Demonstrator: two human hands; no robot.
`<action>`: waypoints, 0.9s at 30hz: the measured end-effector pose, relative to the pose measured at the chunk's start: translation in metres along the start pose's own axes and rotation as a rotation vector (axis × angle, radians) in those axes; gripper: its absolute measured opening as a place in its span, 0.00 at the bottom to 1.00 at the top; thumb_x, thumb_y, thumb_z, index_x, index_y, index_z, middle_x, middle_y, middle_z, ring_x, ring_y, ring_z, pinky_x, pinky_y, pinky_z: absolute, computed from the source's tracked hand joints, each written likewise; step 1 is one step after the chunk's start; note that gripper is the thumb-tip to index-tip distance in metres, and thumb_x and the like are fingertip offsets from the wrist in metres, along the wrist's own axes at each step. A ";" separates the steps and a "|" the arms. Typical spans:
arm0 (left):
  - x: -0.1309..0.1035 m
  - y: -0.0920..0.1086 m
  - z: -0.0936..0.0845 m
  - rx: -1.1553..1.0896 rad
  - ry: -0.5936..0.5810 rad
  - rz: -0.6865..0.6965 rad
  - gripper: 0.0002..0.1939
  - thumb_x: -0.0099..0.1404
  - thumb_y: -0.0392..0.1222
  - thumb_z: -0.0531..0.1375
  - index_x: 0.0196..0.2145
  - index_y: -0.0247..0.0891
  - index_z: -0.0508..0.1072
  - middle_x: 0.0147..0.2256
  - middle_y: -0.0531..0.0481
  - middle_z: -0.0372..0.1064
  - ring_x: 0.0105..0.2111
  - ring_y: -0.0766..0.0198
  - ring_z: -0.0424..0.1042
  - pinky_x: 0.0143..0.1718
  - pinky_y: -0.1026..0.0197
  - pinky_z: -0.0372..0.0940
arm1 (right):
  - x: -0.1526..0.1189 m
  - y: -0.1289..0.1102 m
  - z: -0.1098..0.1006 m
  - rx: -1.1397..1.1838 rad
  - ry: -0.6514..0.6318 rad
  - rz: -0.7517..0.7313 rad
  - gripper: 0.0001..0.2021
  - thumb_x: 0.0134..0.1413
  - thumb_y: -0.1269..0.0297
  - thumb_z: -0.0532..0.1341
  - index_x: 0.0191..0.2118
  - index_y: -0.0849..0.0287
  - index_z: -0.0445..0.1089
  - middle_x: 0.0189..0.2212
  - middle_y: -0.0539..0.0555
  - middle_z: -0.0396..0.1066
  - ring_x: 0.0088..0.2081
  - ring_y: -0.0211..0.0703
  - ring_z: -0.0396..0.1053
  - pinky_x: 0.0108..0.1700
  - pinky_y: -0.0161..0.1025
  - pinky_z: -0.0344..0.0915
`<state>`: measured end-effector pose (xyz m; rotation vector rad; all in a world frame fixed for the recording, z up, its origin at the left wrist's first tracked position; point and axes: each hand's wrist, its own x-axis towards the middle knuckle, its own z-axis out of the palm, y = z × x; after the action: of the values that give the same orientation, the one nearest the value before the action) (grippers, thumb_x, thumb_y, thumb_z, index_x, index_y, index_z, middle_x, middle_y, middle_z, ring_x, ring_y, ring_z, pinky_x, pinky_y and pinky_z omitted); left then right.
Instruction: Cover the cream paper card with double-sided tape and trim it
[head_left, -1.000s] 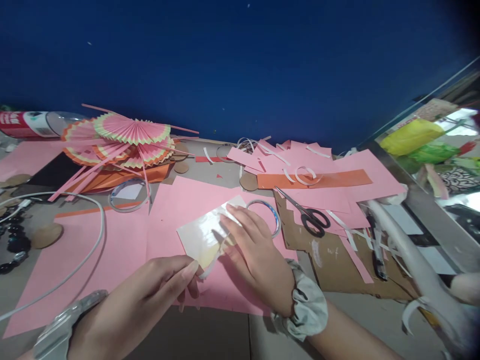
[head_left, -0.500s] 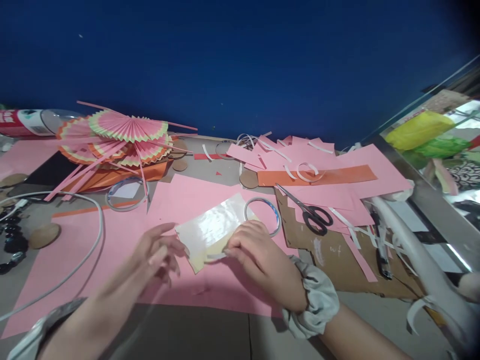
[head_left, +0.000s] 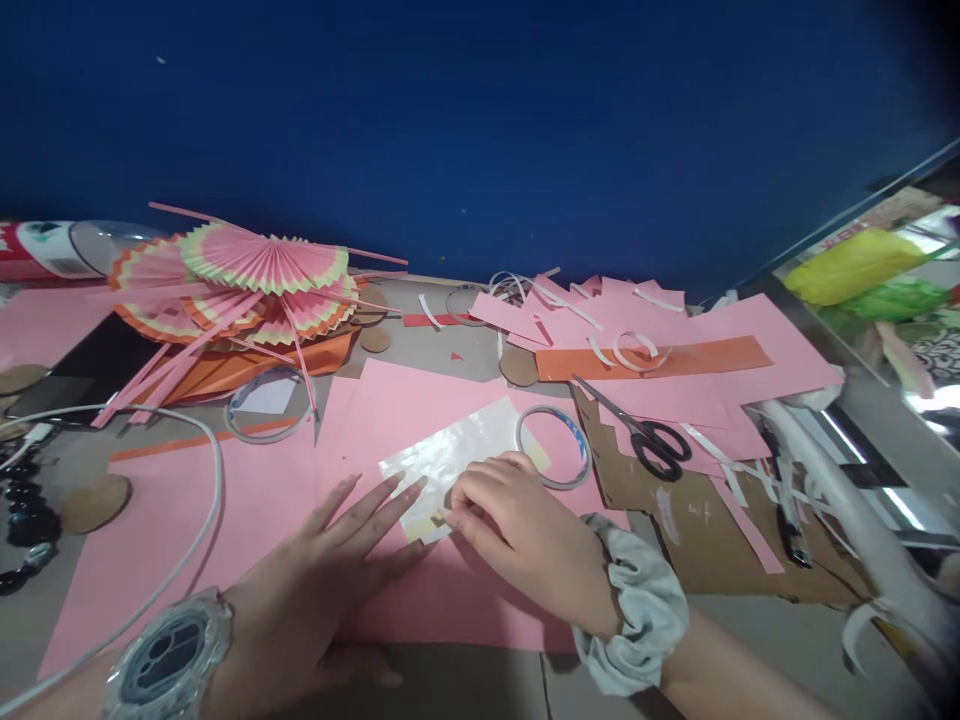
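Note:
A glossy whitish sheet [head_left: 442,455] with pale yellow patches lies tilted on large pink paper [head_left: 262,510]. My left hand [head_left: 330,570] is spread flat, its fingertips on the sheet's left part. The fingers of my right hand [head_left: 517,530] are pinched together at the sheet's lower edge; what is between them is too small to make out. Just beyond my right hand, a roll of tape [head_left: 553,447] rests over the sheet's right end. Black-handled scissors [head_left: 637,430] lie open farther right.
Pleated paper fans [head_left: 262,262] stand at the back left, near a bottle [head_left: 56,250]. Another tape roll [head_left: 264,436] and a white cable [head_left: 217,480] are at left. Pink scraps, an orange strip [head_left: 705,357], cardboard [head_left: 675,550] and a cutter [head_left: 789,500] lie at right.
My left hand has come down and spread out onto the sheet, and its watch now shows. My right hand stays pinched at the lower edge. The view has shifted slightly.

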<state>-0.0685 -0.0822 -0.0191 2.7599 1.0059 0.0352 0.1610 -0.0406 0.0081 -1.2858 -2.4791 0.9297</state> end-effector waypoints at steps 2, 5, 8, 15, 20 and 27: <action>0.001 -0.005 -0.001 -0.019 -0.001 0.034 0.42 0.55 0.68 0.54 0.63 0.49 0.51 0.64 0.40 0.46 0.62 0.44 0.50 0.61 0.43 0.32 | 0.006 -0.003 0.004 -0.013 0.004 0.026 0.10 0.60 0.67 0.53 0.27 0.57 0.58 0.28 0.47 0.65 0.33 0.39 0.62 0.45 0.44 0.53; 0.002 -0.008 0.001 -0.010 0.018 0.073 0.41 0.58 0.67 0.51 0.64 0.49 0.48 0.64 0.40 0.45 0.62 0.43 0.47 0.60 0.43 0.34 | 0.013 -0.005 0.010 -0.012 0.018 0.058 0.10 0.60 0.68 0.54 0.27 0.57 0.57 0.28 0.47 0.65 0.33 0.39 0.62 0.45 0.44 0.52; 0.002 -0.004 0.004 -0.016 0.039 0.034 0.42 0.58 0.67 0.51 0.64 0.49 0.45 0.65 0.41 0.44 0.63 0.43 0.45 0.60 0.43 0.36 | 0.015 -0.005 0.013 0.007 0.027 0.083 0.09 0.59 0.67 0.54 0.27 0.57 0.57 0.28 0.46 0.65 0.33 0.39 0.62 0.45 0.43 0.53; 0.002 -0.001 0.004 -0.025 -0.007 -0.008 0.43 0.57 0.70 0.48 0.64 0.52 0.43 0.64 0.42 0.46 0.64 0.45 0.42 0.60 0.44 0.33 | 0.016 -0.003 0.019 -0.015 0.012 0.089 0.10 0.60 0.67 0.53 0.27 0.57 0.58 0.27 0.47 0.64 0.34 0.40 0.60 0.42 0.42 0.51; 0.000 -0.011 0.003 -0.053 0.005 0.055 0.41 0.60 0.68 0.45 0.65 0.48 0.42 0.64 0.42 0.46 0.63 0.44 0.43 0.60 0.46 0.30 | 0.015 -0.002 0.025 -0.023 0.035 0.083 0.09 0.60 0.68 0.53 0.28 0.57 0.59 0.27 0.47 0.64 0.34 0.41 0.59 0.43 0.43 0.50; -0.002 -0.009 0.007 -0.063 -0.003 0.044 0.41 0.59 0.69 0.45 0.65 0.49 0.43 0.64 0.42 0.45 0.63 0.47 0.44 0.61 0.47 0.30 | 0.012 -0.001 0.029 -0.086 0.069 0.060 0.08 0.59 0.69 0.55 0.28 0.58 0.59 0.27 0.46 0.63 0.34 0.39 0.58 0.42 0.42 0.49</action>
<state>-0.0754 -0.0781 -0.0275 2.7240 0.9272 0.0679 0.1402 -0.0442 -0.0151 -1.4022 -2.4646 0.7846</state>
